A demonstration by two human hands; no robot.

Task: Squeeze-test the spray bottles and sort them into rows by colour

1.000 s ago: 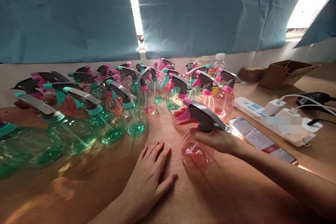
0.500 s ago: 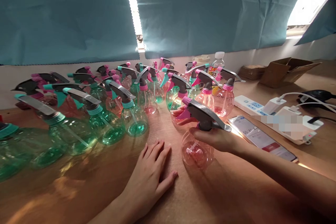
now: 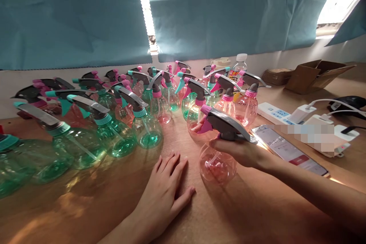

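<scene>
My right hand [image 3: 243,150] is wrapped round the neck of a pink spray bottle [image 3: 219,167] with a grey and pink trigger head. The bottle stands upright on the wooden table [image 3: 183,217], its nozzle turned toward the back left. Part of its collar is hidden by my thumb and palm. My left hand [image 3: 166,185] lies flat on the table to the left of this bottle, fingers spread, holding nothing. Just beyond its fingertips stands a green spray bottle [image 3: 147,129] with a teal collar.
Several green and pink spray bottles [image 3: 114,137] crowd the left and back of the table. At the right lie a phone [image 3: 288,148], a power strip [image 3: 274,112] with chargers and cables, and an open cardboard box [image 3: 303,78]. A blue-grey cloth [image 3: 206,15] hangs behind.
The fingers of my right hand near the trigger have drawn in closer to it. The held bottle appears slightly further right, as do the things around it. My left hand stays flat.
</scene>
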